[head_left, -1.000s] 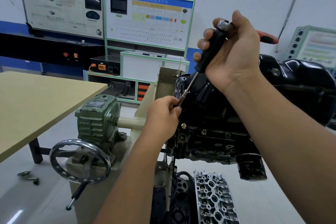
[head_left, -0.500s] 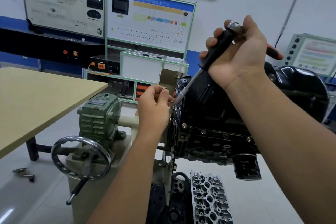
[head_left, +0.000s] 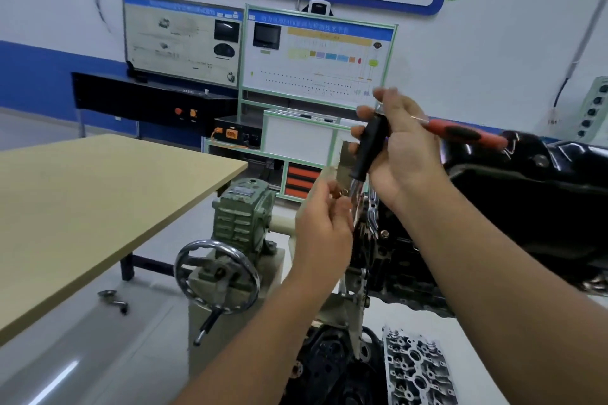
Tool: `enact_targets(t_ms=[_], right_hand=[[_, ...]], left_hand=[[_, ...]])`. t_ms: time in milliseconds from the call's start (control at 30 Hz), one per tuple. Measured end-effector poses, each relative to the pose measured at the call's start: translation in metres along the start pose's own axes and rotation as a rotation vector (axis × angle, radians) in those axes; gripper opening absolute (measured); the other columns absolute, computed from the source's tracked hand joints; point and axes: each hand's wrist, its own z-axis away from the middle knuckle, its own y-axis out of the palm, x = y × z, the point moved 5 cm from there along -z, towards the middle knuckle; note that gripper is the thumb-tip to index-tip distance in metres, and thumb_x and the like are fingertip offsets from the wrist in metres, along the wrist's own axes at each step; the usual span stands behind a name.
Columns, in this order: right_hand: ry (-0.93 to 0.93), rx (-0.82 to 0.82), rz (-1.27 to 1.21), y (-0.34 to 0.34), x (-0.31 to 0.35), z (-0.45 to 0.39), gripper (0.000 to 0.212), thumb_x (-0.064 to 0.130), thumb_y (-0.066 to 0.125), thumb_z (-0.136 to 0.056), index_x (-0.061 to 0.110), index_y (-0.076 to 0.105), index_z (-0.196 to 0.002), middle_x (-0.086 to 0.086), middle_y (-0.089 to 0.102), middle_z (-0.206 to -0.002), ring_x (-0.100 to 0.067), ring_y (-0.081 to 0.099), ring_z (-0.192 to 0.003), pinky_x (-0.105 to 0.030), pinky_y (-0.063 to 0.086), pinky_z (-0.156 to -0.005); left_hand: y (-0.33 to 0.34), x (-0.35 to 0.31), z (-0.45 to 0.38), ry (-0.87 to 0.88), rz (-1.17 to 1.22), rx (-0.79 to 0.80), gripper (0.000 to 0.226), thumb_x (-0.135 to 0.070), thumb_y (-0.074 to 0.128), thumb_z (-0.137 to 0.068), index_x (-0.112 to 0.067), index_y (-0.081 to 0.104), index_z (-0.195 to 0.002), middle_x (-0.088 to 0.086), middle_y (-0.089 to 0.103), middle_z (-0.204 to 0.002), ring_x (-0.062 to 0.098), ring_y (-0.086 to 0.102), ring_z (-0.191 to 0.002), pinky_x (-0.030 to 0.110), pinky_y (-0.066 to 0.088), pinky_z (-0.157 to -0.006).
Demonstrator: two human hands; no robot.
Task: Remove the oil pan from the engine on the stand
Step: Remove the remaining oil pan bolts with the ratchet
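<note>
The black oil pan sits on top of the upturned engine block, which is clamped to the stand. My right hand grips the black handle of a socket driver, held steeply with its tip down at the pan's left edge. My left hand is just left of the pan's corner, fingers curled, pinching a small bolt beside the driver's tip. A red-handled tool lies on top of the pan behind my right hand.
The stand's green gearbox and handwheel are to the left. A wooden table fills the left side. A cylinder head lies on the floor below the engine. Training panels stand against the wall.
The view swung to the left. My left hand came up off the pan's corner with a small bolt in its fingertips. My right hand tipped the driver more upright.
</note>
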Motion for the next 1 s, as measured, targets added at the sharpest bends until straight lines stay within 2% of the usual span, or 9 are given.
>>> enact_targets(t_ms=[67, 167, 333, 433, 533, 633, 733, 833, 1000], right_hand=[[0.030, 0.018, 0.035, 0.018, -0.013, 0.010, 0.022, 0.039, 0.063, -0.102, 0.020, 0.072, -0.097, -0.004, 0.072, -0.081, -0.018, 0.062, -0.061, -0.032, 0.051, -0.058], [0.252, 0.107, -0.027, 0.050, -0.044, 0.031, 0.038, 0.052, 0.058, -0.101, 0.016, 0.069, -0.101, -0.001, 0.062, -0.065, -0.016, 0.052, -0.050, -0.025, 0.043, -0.050], [0.552, 0.277, -0.204, 0.106, -0.093, 0.078, 0.046, 0.051, 0.061, -0.096, 0.019, 0.066, -0.064, 0.002, 0.044, -0.057, -0.013, 0.035, -0.044, -0.023, 0.031, -0.047], [0.570, 0.318, -0.232, 0.140, -0.117, 0.109, 0.043, 0.049, 0.069, -0.091, 0.024, 0.051, -0.062, 0.004, 0.036, -0.052, -0.013, 0.028, -0.043, -0.024, 0.029, -0.044], [0.594, 0.317, -0.183, 0.170, -0.137, 0.137, 0.047, 0.046, 0.069, -0.093, 0.025, 0.044, -0.059, 0.004, 0.032, -0.051, -0.013, 0.025, -0.042, -0.024, 0.026, -0.042], [0.652, 0.349, -0.016, 0.191, -0.155, 0.164, 0.039, 0.038, 0.073, -0.093, 0.024, 0.046, -0.070, 0.005, 0.033, -0.052, -0.012, 0.027, -0.041, -0.025, 0.028, -0.039], [0.677, 0.407, 0.270, 0.202, -0.174, 0.184, 0.036, 0.042, 0.076, -0.092, 0.016, 0.052, -0.091, 0.003, 0.044, -0.056, -0.014, 0.039, -0.046, -0.027, 0.037, -0.042], [0.762, 0.479, 0.498, 0.206, -0.196, 0.201, 0.048, 0.054, 0.067, -0.095, 0.010, 0.055, -0.112, -0.007, 0.055, -0.072, -0.020, 0.051, -0.056, -0.031, 0.046, -0.050], [0.867, 0.436, 0.324, 0.207, -0.223, 0.219, 0.039, 0.039, 0.055, -0.107, 0.000, 0.058, -0.113, -0.016, 0.068, -0.078, -0.023, 0.054, -0.050, -0.030, 0.042, -0.046]], left_hand=[[-0.023, 0.000, 0.016, -0.027, -0.010, -0.021, 0.024, -0.011, 0.047, -0.106, -0.031, 0.053, -0.094, 0.003, 0.054, -0.066, 0.014, 0.046, -0.056, 0.031, 0.040, -0.052], [-0.067, 0.002, 0.041, -0.135, 0.032, 0.031, 0.028, -0.011, 0.045, -0.108, -0.034, 0.055, -0.095, 0.003, 0.053, -0.064, 0.016, 0.045, -0.055, 0.028, 0.038, -0.050], [-0.152, -0.009, 0.073, -0.381, 0.074, 0.101, 0.028, -0.022, 0.043, -0.111, -0.030, 0.056, -0.087, 0.002, 0.049, -0.060, 0.014, 0.038, -0.046, 0.023, 0.031, -0.042], [-0.208, -0.026, 0.077, -0.379, -0.211, 0.042, 0.026, -0.024, 0.046, -0.109, -0.025, 0.056, -0.085, 0.001, 0.059, -0.063, 0.015, 0.052, -0.050, 0.026, 0.042, -0.044], [-0.279, -0.051, 0.069, -0.343, -0.643, -0.085, 0.021, -0.026, 0.052, -0.104, -0.022, 0.059, -0.085, 0.000, 0.068, -0.076, 0.017, 0.063, -0.067, 0.036, 0.051, -0.062], [-0.366, -0.074, 0.067, -0.391, -1.102, -0.165, 0.020, -0.032, 0.060, -0.100, -0.025, 0.060, -0.082, -0.005, 0.065, -0.084, 0.014, 0.060, -0.077, 0.033, 0.048, -0.068], [-0.445, -0.080, 0.080, -0.535, -1.382, -0.210, 0.025, -0.030, 0.068, -0.095, -0.020, 0.062, -0.073, 0.004, 0.071, -0.083, 0.021, 0.064, -0.075, 0.032, 0.048, -0.069], [-0.492, -0.065, 0.108, -0.633, -1.458, -0.268, 0.023, -0.027, 0.072, -0.093, -0.010, 0.068, -0.076, 0.009, 0.070, -0.085, 0.027, 0.066, -0.084, 0.033, 0.052, -0.072], [-0.510, -0.034, 0.134, -0.616, -1.439, -0.311, 0.013, -0.028, 0.072, -0.093, -0.016, 0.072, -0.088, 0.005, 0.068, -0.093, 0.026, 0.064, -0.094, 0.032, 0.051, -0.078]])
